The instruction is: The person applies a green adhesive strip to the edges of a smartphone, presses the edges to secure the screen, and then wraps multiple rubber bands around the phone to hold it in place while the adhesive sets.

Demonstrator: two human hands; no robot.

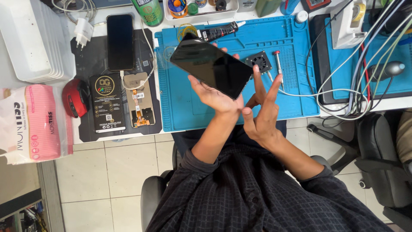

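Above the blue repair mat (292, 38), the left hand (210, 95) cradles a black smartphone (211, 68) tilted on its open palm while the right hand (262, 114) splays empty beside it; thin, glossy and likely slippery, it seems safest gripped by its edges.

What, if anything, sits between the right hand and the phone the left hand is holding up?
Nothing visible. The left hand supports the black phone from beneath, screen up, above the blue mat. The right hand is beside it, fingertips at the phone's lower right corner. Actual contact there is hard to confirm.
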